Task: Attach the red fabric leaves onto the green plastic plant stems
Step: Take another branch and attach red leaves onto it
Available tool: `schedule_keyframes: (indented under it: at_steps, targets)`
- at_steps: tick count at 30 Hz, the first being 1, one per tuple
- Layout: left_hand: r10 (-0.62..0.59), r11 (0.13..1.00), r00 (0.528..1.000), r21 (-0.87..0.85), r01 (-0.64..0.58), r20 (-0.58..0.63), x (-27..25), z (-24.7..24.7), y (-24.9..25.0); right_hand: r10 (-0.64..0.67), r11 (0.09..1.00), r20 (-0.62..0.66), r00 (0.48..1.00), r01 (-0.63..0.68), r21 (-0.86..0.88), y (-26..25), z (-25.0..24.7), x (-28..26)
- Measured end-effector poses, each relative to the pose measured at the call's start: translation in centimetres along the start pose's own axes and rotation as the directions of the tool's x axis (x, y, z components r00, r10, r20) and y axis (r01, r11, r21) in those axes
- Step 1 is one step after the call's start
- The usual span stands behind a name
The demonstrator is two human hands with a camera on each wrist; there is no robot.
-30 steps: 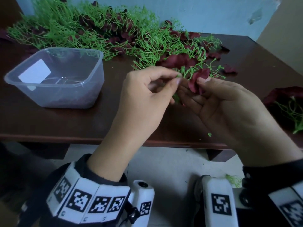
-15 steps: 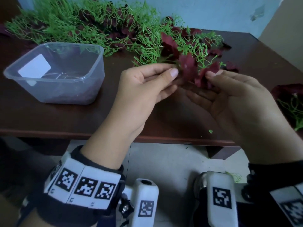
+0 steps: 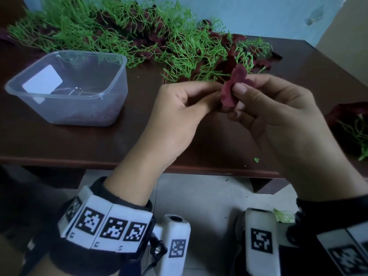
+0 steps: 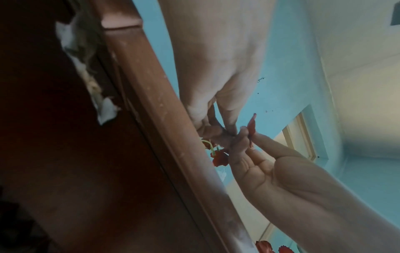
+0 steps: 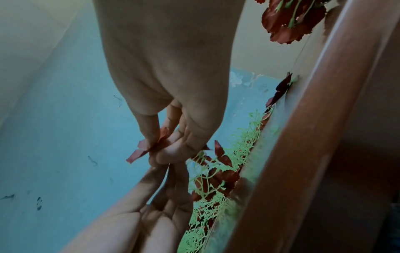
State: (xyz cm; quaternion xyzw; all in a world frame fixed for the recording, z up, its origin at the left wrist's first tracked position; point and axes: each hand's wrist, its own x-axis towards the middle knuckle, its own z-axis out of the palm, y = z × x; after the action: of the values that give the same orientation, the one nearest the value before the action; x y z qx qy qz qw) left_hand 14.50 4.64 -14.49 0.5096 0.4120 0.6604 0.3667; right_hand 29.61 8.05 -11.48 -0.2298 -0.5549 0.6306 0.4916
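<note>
Change: leaf (image 3: pixel 232 87) now lifted clear of the stems (image 3: pixel 179 46) — held upright.
Grip: right hand (image 3: pixel 278 116) and left hand (image 3: pixel 179 108) both pinch it — attachment apparently pending.

Both wrists: black cuffs (image 3: pixel 127 253), white bands (image 3: pixel 105 226) with black square markers. White camera pods (image 3: pixel 175 244) at 6 o'clock.

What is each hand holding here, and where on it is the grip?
The right hand pinches a red fabric leaf near its middle, thumb on the near face. The left hand has its fingertips curled at the leaf's lower edge; its exact grip is hidden.
</note>
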Motion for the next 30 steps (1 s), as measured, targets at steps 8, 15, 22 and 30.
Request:
schedule_keyframes:
  at_steps: [8,15,22,30]
  targets:
    - [-0.078,0.970,0.997,-0.234,0.071,-0.023,0.0,-0.1,0.1,0.131,0.989,0.018,0.991,-0.132,0.066,0.0,-0.4,0.1]
    - [-0.115,0.950,0.993,-0.292,0.110,-0.002,0.0,-0.3,0.1,0.183,0.982,0.019,0.983,-0.183,0.034,0.2,-0.7,0.3]
    - [-0.159,0.969,0.984,-0.180,0.170,0.075,-0.2,-0.2,0.5,0.228,0.973,0.044,0.973,-0.229,0.024,0.2,-0.8,0.3]
    - [-0.162,0.967,0.980,-0.180,0.180,0.113,-0.3,0.0,0.9,0.270,0.961,0.126,0.955,-0.276,0.032,-0.1,-0.7,0.2]
